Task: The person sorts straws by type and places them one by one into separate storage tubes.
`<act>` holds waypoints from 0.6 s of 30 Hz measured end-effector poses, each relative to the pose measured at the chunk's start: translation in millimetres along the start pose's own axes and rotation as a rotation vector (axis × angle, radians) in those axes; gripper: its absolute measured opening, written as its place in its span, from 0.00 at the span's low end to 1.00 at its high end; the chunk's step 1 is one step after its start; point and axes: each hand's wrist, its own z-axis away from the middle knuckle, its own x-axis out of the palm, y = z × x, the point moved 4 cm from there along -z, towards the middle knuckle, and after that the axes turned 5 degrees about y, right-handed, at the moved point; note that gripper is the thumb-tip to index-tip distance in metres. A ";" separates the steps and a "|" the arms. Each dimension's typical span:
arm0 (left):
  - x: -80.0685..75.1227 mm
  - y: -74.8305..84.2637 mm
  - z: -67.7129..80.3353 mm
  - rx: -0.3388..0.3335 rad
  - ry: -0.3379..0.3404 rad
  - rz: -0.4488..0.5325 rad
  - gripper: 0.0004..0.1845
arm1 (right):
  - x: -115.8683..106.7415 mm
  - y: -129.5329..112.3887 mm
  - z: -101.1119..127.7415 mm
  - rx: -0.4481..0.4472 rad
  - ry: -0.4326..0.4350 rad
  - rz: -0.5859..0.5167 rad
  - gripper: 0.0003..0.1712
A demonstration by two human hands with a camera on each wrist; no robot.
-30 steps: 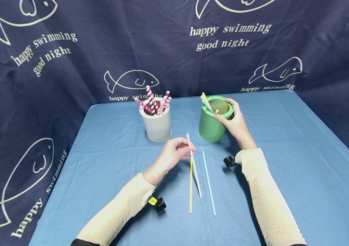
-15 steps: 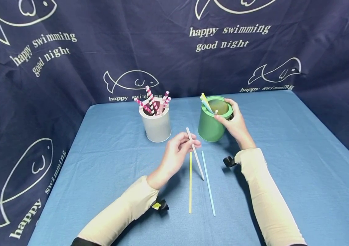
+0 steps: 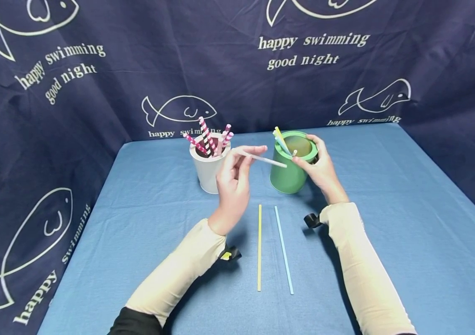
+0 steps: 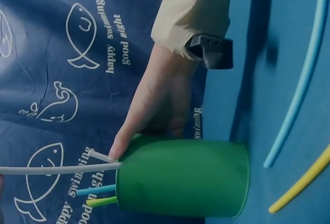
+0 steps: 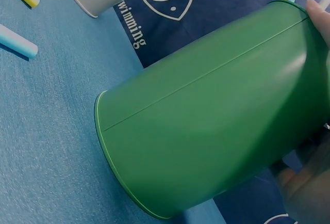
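In the head view, my left hand (image 3: 234,186) pinches a plain white straw (image 3: 268,161) between thumb and fingers. The straw slants right and down, its lower end in front of the green can (image 3: 284,174) near the rim. My right hand (image 3: 324,173) grips that can by its right side, thumb at the rim. Yellow and blue straws (image 3: 280,139) lean inside it, along with a short-showing white one (image 4: 99,155) beside my right thumb in the left wrist view. A yellow straw (image 3: 259,251) and a light blue straw (image 3: 285,253) lie on the cloth.
Left of the green can stands a white can (image 3: 207,173), partly behind my left hand. Several pink and black patterned straws (image 3: 205,135) stick out of it. Blue cloth (image 3: 149,209) covers the table, and a dark printed curtain (image 3: 229,70) hangs behind.
My left hand has lifted the white straw off the tabletop and raised it toward the green can's rim, tilting it flatter. The right hand stays on the can.
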 end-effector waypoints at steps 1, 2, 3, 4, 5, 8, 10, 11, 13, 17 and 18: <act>0.7 -0.3 -1.1 0.026 0.014 -0.005 0.10 | 0.0 0.1 0.1 -0.001 0.000 -0.001 0.42; 1.6 -0.8 -2.1 0.048 0.025 -0.006 0.11 | 0.0 0.2 0.2 -0.001 0.001 -0.001 0.42; 2.8 -1.6 -3.0 0.065 0.033 -0.006 0.11 | -0.1 0.1 0.3 -0.002 0.002 -0.003 0.42; 4.1 -2.5 -4.0 0.078 0.037 -0.002 0.12 | -0.1 0.1 0.0 -0.004 0.002 -0.005 0.42; 5.5 -3.6 -4.9 0.089 0.041 -0.004 0.12 | 0.0 -0.3 -0.1 -0.008 0.003 -0.005 0.42; 10.1 -7.5 -7.4 0.104 0.041 -0.014 0.11 | 0.2 -1.0 -0.8 -0.014 0.005 -0.013 0.43; 13.0 -10.1 -8.9 0.111 0.036 -0.029 0.10 | 0.1 -0.9 -1.2 -0.014 0.006 -0.013 0.43; 14.3 -11.2 -9.8 0.116 0.033 -0.041 0.09 | 0.2 -0.7 -1.4 -0.015 0.007 -0.014 0.43; 16.8 -14.3 -11.0 0.126 0.025 -0.058 0.08 | 0.3 0.0 -1.9 -0.012 0.009 -0.019 0.43; 20.0 -22.6 -10.8 0.141 0.010 -0.076 0.07 | 1.2 1.5 -2.5 -0.012 0.010 -0.023 0.42; 20.5 -24.9 -10.2 0.144 0.007 -0.079 0.07 | 1.5 1.5 -2.3 -0.010 0.009 -0.024 0.42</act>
